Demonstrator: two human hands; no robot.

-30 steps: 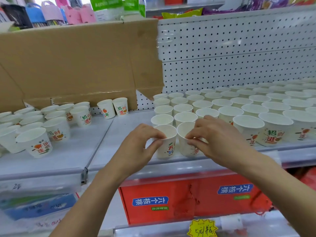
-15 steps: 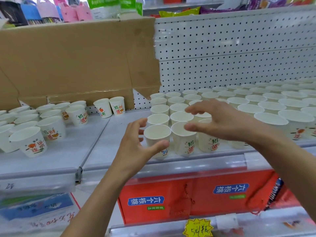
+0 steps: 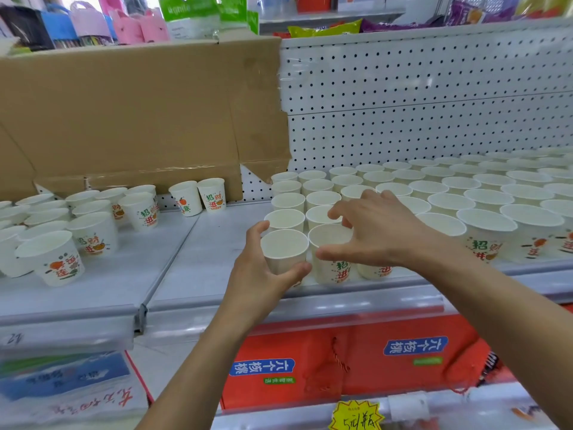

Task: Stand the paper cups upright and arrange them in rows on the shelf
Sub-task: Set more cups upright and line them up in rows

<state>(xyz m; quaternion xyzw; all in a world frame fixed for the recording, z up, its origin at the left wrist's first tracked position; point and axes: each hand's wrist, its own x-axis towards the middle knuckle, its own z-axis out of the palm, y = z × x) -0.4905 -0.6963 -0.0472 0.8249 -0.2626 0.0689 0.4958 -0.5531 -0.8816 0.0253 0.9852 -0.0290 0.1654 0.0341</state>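
Note:
Many white paper cups with red and green print stand upright in rows (image 3: 449, 193) on the right part of the grey shelf (image 3: 198, 268). My left hand (image 3: 263, 274) wraps around the front-left cup (image 3: 283, 248) of these rows, thumb at its right side and fingers at its left. My right hand (image 3: 375, 231) hovers with spread fingers over the neighbouring front cup (image 3: 331, 262), thumb by its rim, not closed on it. A loose cluster of upright cups (image 3: 93, 231) stands on the left shelf section, and two more cups (image 3: 198, 197) stand near the back.
A brown cardboard sheet (image 3: 124, 119) lines the back on the left, and white pegboard (image 3: 418, 103) backs the right. Red cartons (image 3: 341, 361) sit on the shelf below, behind a yellow price tag (image 3: 356, 417). A seam (image 3: 161, 274) divides the two shelf sections.
Both hands let go of the pinched rims of the two front cups. My left hand now cups the front-left cup's side, and my right hand has lifted and spread above the cup beside it.

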